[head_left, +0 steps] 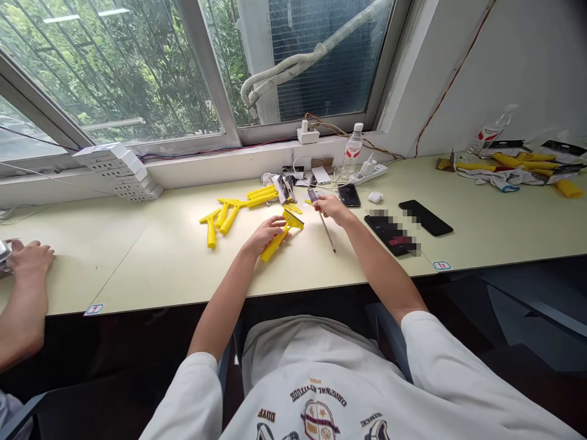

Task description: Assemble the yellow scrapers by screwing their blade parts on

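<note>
My left hand (268, 233) is closed around a yellow scraper (276, 243), its wide head tilted up to the right and a dark strip along the head's edge. To the right, my right hand (331, 209) grips a screwdriver (326, 230) by its handle, the long metal shaft slanting down toward the table. The shaft and the scraper are apart. Several more yellow scrapers (230, 214) lie to the left beyond my left hand. A small yellow piece (293, 209) rests behind the scraper head.
Black-labelled packages (285, 188), a water bottle (352, 153) and a power strip (370, 172) stand by the window. Phones (426, 217) and a white earbud case (375, 197) lie on the right. Another person's hand (32, 256) is at far left. Yellow tools and gloves (499, 177) lie far right.
</note>
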Action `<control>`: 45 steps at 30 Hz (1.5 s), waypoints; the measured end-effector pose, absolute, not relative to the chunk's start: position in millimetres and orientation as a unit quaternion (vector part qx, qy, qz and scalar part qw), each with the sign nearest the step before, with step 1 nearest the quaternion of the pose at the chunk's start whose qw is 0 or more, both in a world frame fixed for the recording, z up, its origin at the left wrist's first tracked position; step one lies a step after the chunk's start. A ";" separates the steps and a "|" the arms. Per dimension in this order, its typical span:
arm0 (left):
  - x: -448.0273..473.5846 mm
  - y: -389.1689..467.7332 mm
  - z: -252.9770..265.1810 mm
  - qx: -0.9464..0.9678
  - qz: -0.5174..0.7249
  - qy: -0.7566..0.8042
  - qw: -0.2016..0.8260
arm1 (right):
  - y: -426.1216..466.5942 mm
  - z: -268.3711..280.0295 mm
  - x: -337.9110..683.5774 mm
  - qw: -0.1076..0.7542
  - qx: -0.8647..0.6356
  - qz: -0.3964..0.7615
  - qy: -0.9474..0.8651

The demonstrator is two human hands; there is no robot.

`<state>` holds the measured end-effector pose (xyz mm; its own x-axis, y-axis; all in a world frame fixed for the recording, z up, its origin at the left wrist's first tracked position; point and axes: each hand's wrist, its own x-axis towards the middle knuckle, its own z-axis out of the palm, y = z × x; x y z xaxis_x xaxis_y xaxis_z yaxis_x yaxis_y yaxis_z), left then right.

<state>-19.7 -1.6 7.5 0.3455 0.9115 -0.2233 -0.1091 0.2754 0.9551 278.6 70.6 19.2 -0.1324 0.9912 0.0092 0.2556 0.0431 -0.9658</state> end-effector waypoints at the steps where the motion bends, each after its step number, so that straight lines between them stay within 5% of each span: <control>1: -19.6 -1.6 7.1 0.467 0.380 0.427 0.674 | 69.3 24.1 279.1 0.443 -0.475 0.515 -0.560; 8: -18.9 -2.8 9.2 0.457 0.390 0.444 0.665 | 56.3 46.3 280.1 0.609 -0.370 0.581 -0.392; 16: -18.9 -1.9 9.2 0.456 0.393 0.449 0.660 | 45.0 50.4 272.3 0.721 -0.373 0.406 -0.420; 45: -19.4 -0.9 9.2 0.446 0.394 0.448 0.667 | 13.6 58.8 253.2 0.686 -0.413 0.363 -0.477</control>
